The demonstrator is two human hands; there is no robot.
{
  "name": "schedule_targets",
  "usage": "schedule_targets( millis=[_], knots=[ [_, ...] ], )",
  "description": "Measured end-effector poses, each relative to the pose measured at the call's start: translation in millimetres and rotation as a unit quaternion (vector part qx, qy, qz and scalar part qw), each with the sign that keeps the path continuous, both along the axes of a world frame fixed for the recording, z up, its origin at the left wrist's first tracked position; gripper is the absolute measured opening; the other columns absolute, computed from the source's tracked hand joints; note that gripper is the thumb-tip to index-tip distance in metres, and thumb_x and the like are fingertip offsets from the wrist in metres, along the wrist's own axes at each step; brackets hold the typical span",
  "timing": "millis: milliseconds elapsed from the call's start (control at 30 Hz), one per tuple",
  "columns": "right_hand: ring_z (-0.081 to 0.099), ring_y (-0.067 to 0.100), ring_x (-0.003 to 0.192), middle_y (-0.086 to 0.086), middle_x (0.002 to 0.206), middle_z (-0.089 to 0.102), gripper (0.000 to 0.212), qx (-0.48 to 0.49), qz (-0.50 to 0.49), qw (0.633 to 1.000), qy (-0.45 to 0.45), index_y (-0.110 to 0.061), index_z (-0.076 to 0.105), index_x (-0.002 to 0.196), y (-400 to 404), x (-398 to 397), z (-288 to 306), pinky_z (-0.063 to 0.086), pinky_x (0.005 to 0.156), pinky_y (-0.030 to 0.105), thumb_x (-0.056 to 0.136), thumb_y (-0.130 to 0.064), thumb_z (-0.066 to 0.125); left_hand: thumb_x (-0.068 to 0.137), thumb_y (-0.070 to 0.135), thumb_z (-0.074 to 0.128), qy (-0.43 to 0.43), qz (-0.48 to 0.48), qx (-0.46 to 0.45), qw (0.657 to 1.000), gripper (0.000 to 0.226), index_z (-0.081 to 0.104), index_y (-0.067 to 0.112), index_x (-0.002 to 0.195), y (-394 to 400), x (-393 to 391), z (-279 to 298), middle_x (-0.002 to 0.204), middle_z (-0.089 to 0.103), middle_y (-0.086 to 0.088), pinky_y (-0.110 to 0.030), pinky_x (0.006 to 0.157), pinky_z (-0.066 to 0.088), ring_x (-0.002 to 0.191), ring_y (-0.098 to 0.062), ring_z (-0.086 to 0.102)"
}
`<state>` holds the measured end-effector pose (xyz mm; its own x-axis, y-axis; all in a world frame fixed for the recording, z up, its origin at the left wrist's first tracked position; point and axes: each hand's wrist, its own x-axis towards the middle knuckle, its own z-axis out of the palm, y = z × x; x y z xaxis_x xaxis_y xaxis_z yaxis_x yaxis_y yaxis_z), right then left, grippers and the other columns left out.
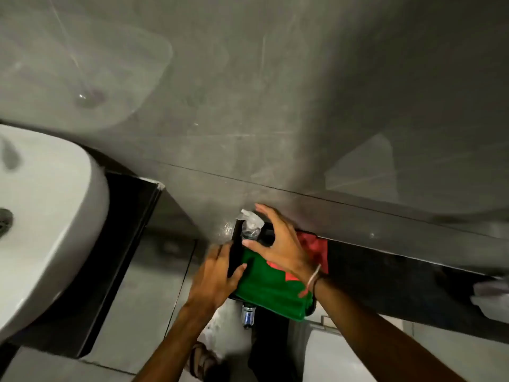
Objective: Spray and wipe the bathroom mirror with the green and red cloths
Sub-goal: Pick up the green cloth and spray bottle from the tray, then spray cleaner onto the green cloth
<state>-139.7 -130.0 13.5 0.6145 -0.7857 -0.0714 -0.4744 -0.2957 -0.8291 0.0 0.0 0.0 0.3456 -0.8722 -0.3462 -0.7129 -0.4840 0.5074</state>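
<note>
Mirror (pixel 275 92) fills the wall above the dark ledge (pixel 385 260). Green cloth (pixel 271 288) lies over red cloth (pixel 316 245) there. Left hand (pixel 213 279) grips a dark flat object (pixel 236 249); right hand (pixel 278 244) hovers, fingers spread, over the spray bottle (pixel 250 226). Risk: a clumsy grab tips the bottle or drags the cloths off.

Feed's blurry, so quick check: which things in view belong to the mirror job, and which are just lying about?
For the job:
spray bottle
green cloth
red cloth
mirror

Lying about:
white sink
white crumpled item on the dark ledge
small can
</note>
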Motion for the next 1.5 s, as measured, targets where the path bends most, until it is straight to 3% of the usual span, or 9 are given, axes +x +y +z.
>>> schedule_targets(
  millis=[167,367,467,533,667,833,1000,1200,1500],
  knots=[
    [0.064,0.018,0.13,0.006,0.14,0.066,0.07,-0.088,0.08,0.992,-0.034,-0.01,0.056,0.148,-13.6,29.7,-23.5,0.05,0.114,0.034,0.087,-0.037,0.081,0.093,0.046,0.059,0.023,0.024,0.091,0.995,0.057,0.044,0.017,0.139,-18.4,-14.4,-39.1,0.136,0.052,-0.011,-0.043,0.099,0.05,0.123,-0.032,0.051],
    [0.071,0.028,0.117,0.017,0.127,0.071,0.049,-0.155,0.056,0.983,-0.076,0.002,0.06,0.14,-14.5,47.8,-38.4,0.059,0.103,0.039,0.097,-0.019,0.069,0.089,0.059,0.051,-0.171,0.021,0.121,0.978,0.053,0.058,0.018,0.122,-23.4,-55.9,-58.3,0.122,0.059,-0.006,-0.043,0.092,0.037,0.114,-0.028,0.046],
    [0.07,0.013,0.115,0.017,0.125,0.074,0.054,-0.157,0.029,0.981,-0.111,0.002,0.059,0.14,-12.6,51.6,-26.7,0.054,0.102,0.016,0.1,-0.033,0.064,0.091,0.056,0.052,-0.163,0.058,0.124,0.977,0.058,0.05,0.014,0.131,-25.6,-69.7,-63.2,0.121,0.063,-0.009,-0.043,0.093,0.039,0.115,-0.03,0.051],
    [0.068,0.001,0.114,0.016,0.127,0.073,0.061,-0.145,0.027,0.977,-0.157,0.002,0.058,0.14,-12.3,49.0,-7.8,0.054,0.099,0.012,0.102,-0.046,0.053,0.093,0.05,0.055,-0.109,0.073,0.133,0.982,0.05,0.051,0.014,0.127,-27.9,-65.3,-62.2,0.12,0.068,-0.011,-0.043,0.096,0.042,0.117,-0.032,0.055],
    [0.073,0.024,0.113,0.009,0.133,0.068,0.069,-0.188,0.048,0.958,-0.212,0.004,0.06,0.137,-14.5,50.8,43.3,0.06,0.094,0.032,0.108,-0.053,0.032,0.085,0.032,0.076,0.233,0.163,0.082,0.955,0.036,0.068,0.005,0.108,-34.9,-31.6,-30.1,0.11,0.076,-0.017,-0.041,0.091,0.057,0.105,-0.032,0.07],
    [0.059,-0.012,0.1,-0.007,0.124,0.065,0.068,-0.224,0.007,0.927,-0.299,-0.01,0.061,0.142,-10.9,69.9,144.3,0.047,0.094,0.011,0.11,-0.054,0.021,0.085,0.007,0.077,0.3,0.005,-0.015,0.954,0.035,0.059,-0.001,0.114,-43.2,37.7,91.1,0.105,0.067,-0.013,-0.018,0.093,0.051,0.1,-0.014,0.059],
    [0.071,0.005,0.08,0.005,0.109,0.074,0.055,-0.221,-0.015,0.877,-0.427,-0.023,0.063,0.138,-2.1,98.5,271.2,0.055,0.073,0.026,0.11,-0.054,0.025,0.078,0.008,0.084,0.235,-0.037,-0.134,0.962,0.045,0.061,0.004,0.117,-47.3,134.5,300.1,0.112,0.072,-0.029,-0.055,0.094,0.056,0.104,-0.04,0.071],
    [0.069,0.017,0.058,0.0,0.065,0.071,0.061,-0.232,-0.036,0.83,-0.507,-0.026,0.077,0.1,20.5,143.5,413.7,0.058,0.059,0.042,0.106,-0.065,0.031,0.073,0.053,0.079,0.122,-0.017,-0.282,0.951,0.046,0.079,0.016,0.101,-15.4,197.5,531.6,0.09,0.082,-0.008,-0.026,0.063,0.062,0.073,-0.021,0.076],
    [0.067,0.013,0.057,0.002,0.075,0.07,0.08,-0.331,0.028,0.811,-0.481,-0.021,0.07,0.073,50.8,179.8,508.4,0.048,0.057,0.014,0.097,-0.078,0.02,0.089,0.039,0.072,0.031,-0.069,-0.383,0.921,0.034,0.079,0.007,0.1,3.0,216.0,656.1,0.102,0.079,-0.02,-0.031,0.078,0.059,0.082,-0.023,0.074]
  ],
)
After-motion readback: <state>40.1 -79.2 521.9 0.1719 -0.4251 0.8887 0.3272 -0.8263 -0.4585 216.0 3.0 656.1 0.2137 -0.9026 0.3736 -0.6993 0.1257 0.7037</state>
